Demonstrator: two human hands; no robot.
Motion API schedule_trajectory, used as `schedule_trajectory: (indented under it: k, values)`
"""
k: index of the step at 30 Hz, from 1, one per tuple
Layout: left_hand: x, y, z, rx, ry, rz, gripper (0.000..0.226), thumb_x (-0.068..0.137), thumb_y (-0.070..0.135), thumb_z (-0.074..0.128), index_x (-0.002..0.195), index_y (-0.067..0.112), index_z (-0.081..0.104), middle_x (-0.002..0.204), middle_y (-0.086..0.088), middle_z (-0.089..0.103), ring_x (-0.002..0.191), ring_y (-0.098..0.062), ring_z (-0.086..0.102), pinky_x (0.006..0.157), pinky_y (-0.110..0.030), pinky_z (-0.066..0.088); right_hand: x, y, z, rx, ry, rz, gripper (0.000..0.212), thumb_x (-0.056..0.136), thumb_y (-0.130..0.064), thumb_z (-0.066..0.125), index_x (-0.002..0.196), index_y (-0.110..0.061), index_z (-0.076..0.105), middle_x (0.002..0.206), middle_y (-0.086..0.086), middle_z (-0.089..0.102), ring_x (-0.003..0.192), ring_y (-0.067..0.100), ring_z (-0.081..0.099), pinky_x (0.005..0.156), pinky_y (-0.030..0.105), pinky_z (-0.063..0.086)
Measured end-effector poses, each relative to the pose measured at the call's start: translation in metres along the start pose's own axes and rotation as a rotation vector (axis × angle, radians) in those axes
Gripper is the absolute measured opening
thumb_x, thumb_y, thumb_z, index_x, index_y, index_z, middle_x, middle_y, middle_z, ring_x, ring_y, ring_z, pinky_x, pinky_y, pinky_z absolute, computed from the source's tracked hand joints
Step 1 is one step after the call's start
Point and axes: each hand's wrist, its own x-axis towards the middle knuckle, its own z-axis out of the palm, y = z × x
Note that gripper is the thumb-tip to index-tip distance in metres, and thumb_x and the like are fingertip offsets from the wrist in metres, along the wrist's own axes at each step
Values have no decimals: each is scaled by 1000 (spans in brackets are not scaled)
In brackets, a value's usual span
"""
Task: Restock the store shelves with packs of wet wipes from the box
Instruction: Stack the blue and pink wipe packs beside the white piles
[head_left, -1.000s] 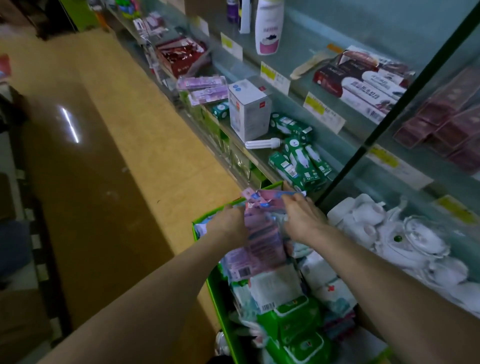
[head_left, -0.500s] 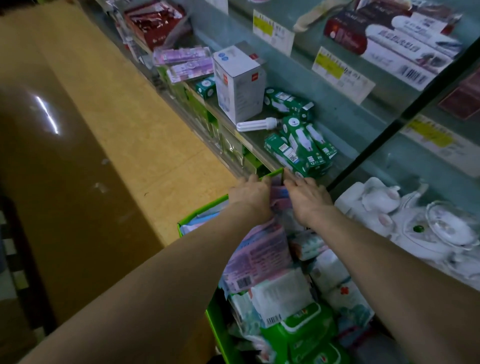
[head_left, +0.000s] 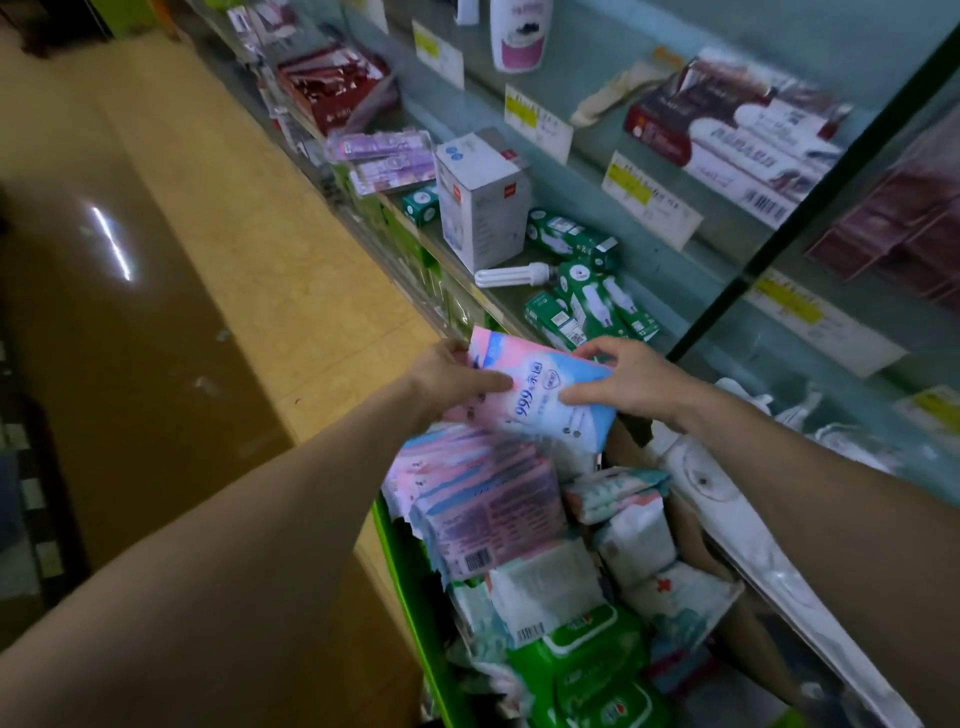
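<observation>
Left hand grips the left edge of one pink-and-blue pack, thumb flat across the printed face, fingers curled behind. Right hand pinches the pack's right edge between thumb and fingers. The pack is held face up, tilted, just above the far end of the green box and clear of the packs beneath. Half a second ago both hands were down among the pink packs at that far end; now a single pack has come up and out between them. Judgement: extraction of this pack is complete and the placing step is next. Directly below lies a slanted stack of like packs, with white and green packs nearer the camera, so the box holds ample stock and the task looks far from done. To the far right, the shelf carries green bulb cartons, a loose bulb and a white carton. No wipes slot can be identified there.
</observation>
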Motion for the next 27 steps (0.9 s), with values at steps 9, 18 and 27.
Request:
schedule_trajectory:
  k: [9,18,27]
  values:
    - [-68,31,-10,-103,-94,-308,64,82,72,50,103,12,51,90,-9,51,82,-31,56,72,-50,52,-46,-50,-25,183,-28,6,50,79,-36,76,117,-23,46,104,6,64,88,22,63,77,38,52]
    - [-125,58,-16,-250,-49,-291,36,89,52,59,86,16,59,80,-5,67,59,-19,65,46,-36,57,-90,-86,-39,329,-123,98,42,90,-36,62,123,-11,55,103,10,68,82,24,65,66,29,50]
    - [-200,92,-37,-169,142,-154,31,100,20,41,71,13,51,51,-3,55,46,-17,51,46,-21,48,-146,-138,-51,345,-207,-36,15,93,-18,59,106,-12,61,84,5,66,71,16,63,62,29,53]
